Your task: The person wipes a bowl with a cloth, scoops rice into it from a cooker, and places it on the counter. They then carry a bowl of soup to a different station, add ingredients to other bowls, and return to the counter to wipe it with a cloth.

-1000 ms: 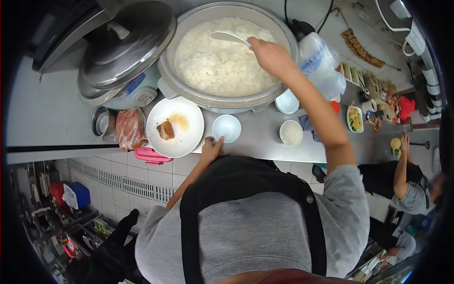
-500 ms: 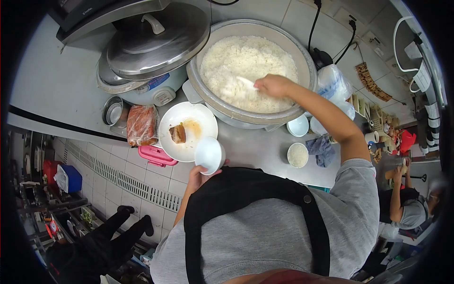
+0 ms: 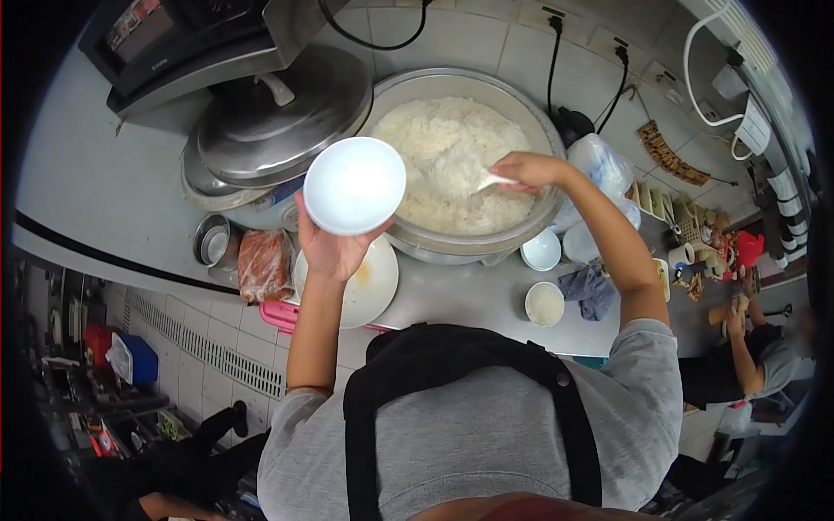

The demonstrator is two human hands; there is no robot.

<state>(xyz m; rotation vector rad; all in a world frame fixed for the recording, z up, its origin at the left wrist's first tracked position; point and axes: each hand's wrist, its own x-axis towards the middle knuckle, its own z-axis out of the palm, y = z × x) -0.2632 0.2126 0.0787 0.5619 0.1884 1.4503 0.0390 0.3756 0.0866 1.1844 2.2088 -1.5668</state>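
My left hand (image 3: 334, 247) holds an empty white bowl (image 3: 354, 186) from below, its opening facing up at the left rim of the big rice pot (image 3: 556, 139). Over the pot, my right hand (image 3: 528, 172) grips the handle of a white rice paddle (image 3: 493, 181). A heap of cooked rice (image 3: 459, 165) rests on the paddle and hides its blade. More rice fills the pot around it. Below my left hand lies a white plate (image 3: 378, 291) with a brown sauce stain, partly covered by my forearm.
Metal lids (image 3: 287, 122) lean left of the pot, by a plastic-wrapped package of reddish meat (image 3: 265, 265). To the right stand a bowl of rice (image 3: 545, 304), a pale empty bowl (image 3: 541, 250), a grey-blue cloth (image 3: 592, 289) and plastic bags (image 3: 599, 169). A co-worker (image 3: 751, 356) stands far right.
My left hand has raised the bowl from beside the plate to the pot's rim. My right hand has lifted a heap of rice on the paddle. The camera view has shifted.
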